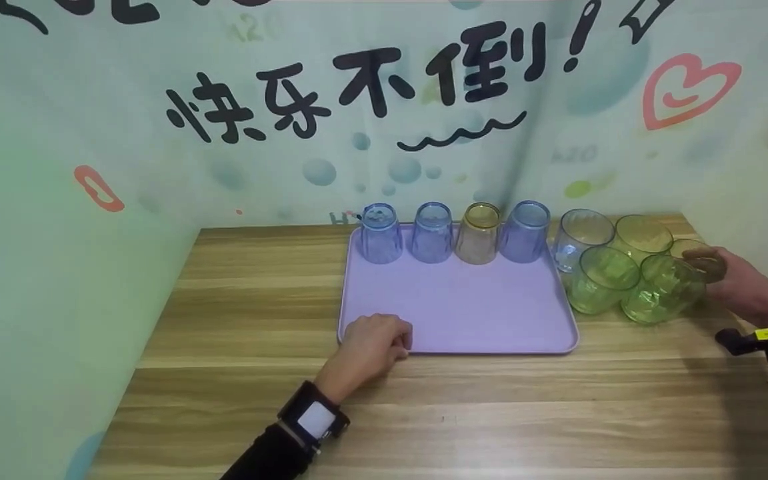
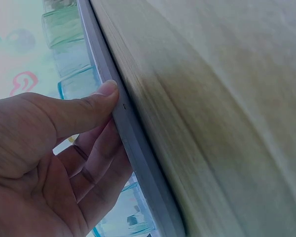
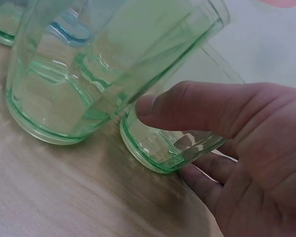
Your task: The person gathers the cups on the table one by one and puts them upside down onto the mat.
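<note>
In the head view, the left hand (image 1: 372,339) is at the near left corner of a purple tray (image 1: 471,307), and mostly the back of this hand is seen there. The left wrist view shows what is hidden from above: the thumb lies against the outer side of the rim and the curled fingers are behind it, so the hand pinches the tray's edge. The tray lies on the wooden table (image 1: 257,400), reaching forward and to the right from this hand. Straight ahead of the hand, along the far edge of the tray, three blue glasses (image 1: 432,233) and one brownish glass (image 1: 477,237) stand in a row, mouth down. The right hand (image 1: 751,287) is beyond the right side of the tray, and it grips a pale green glass (image 3: 150,143). From the head this glass is partly covered by its neighbours; the right wrist view shows the thumb on its near side and fingers on the other side. Whether its base touches the table, I cannot tell. To the left of this hand, four more glasses stand upright, close together: two green glasses (image 1: 604,283) nearer to the person, a yellowish glass (image 1: 644,233) and a clear glass (image 1: 584,237) farther back.
</note>
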The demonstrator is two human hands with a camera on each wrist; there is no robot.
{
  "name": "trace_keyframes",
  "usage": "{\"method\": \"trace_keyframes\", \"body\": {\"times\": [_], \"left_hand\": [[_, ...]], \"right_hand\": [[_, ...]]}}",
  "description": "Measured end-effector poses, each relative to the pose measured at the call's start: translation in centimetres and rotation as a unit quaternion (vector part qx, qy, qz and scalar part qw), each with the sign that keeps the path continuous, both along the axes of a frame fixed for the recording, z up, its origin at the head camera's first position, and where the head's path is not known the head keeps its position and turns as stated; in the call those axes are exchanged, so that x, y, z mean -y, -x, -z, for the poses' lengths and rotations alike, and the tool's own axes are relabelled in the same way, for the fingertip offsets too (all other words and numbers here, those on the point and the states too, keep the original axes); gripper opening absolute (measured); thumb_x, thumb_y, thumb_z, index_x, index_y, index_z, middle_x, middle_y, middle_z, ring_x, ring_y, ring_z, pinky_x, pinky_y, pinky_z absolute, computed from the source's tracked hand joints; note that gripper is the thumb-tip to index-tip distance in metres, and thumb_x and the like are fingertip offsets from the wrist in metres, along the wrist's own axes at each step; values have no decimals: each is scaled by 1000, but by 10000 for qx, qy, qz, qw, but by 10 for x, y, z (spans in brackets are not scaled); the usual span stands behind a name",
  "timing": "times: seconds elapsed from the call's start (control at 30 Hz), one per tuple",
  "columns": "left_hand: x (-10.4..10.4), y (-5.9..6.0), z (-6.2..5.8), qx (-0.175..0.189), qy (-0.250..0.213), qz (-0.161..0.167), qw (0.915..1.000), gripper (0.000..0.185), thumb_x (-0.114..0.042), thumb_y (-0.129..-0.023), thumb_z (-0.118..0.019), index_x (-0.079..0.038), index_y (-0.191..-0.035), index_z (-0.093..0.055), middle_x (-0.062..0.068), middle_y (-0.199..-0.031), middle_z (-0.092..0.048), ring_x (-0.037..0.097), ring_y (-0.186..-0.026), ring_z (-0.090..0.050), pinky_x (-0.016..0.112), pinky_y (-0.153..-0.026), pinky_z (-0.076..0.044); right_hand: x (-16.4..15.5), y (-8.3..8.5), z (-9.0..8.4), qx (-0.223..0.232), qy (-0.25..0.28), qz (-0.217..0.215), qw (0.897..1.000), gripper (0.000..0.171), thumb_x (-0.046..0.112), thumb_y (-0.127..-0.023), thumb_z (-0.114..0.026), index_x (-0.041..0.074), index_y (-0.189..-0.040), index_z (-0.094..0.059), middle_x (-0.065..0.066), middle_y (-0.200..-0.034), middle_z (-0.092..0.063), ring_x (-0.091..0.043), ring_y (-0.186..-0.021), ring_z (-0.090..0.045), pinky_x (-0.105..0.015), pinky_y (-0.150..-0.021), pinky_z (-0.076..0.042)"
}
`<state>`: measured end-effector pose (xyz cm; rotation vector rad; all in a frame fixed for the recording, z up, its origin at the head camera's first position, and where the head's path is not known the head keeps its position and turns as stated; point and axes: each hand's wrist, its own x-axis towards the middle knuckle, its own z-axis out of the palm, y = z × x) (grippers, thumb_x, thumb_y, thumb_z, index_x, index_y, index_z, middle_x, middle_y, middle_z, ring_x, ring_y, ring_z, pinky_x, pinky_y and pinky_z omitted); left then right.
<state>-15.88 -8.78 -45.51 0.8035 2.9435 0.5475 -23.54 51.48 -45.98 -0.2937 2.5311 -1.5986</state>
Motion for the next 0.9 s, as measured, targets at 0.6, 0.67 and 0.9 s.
{"method": "trace_keyframes", "body": {"times": [0.6,0.67,0.9], "left_hand": [[-2,0,0,-122,238,18,9996,13,-19,-85,-83,-20,-82,-70,-9,-77,-62,16,-76,-62,34,-62,-49],[-2,1,1,-123,227,20,9997,12,-19,-84,-83,-20,-82,-71,-9,-78,-63,16,-76,-62,34,-63,-49],[-2,0,0,-89,167,-38,9998,13,-20,-84,-83,-20,-82,-71,-8,-79,-64,17,-76,-62,35,-63,-49]], "right_hand": [[2,-5,-11,-572,-247,729,9954,57,-7,-93,-68,9,-141,-42,23,-120,-56,7,-107,-57,-15,-80,-51],[4,-5,-15,-630,-316,860,9938,60,-5,-92,-71,8,-143,-41,23,-120,-55,6,-108,-56,-14,-81,-50],[13,-4,-33,-934,-617,1299,9852,73,8,-93,-75,0,-152,-33,9,-125,-54,0,-110,-54,-9,-82,-46]]}}
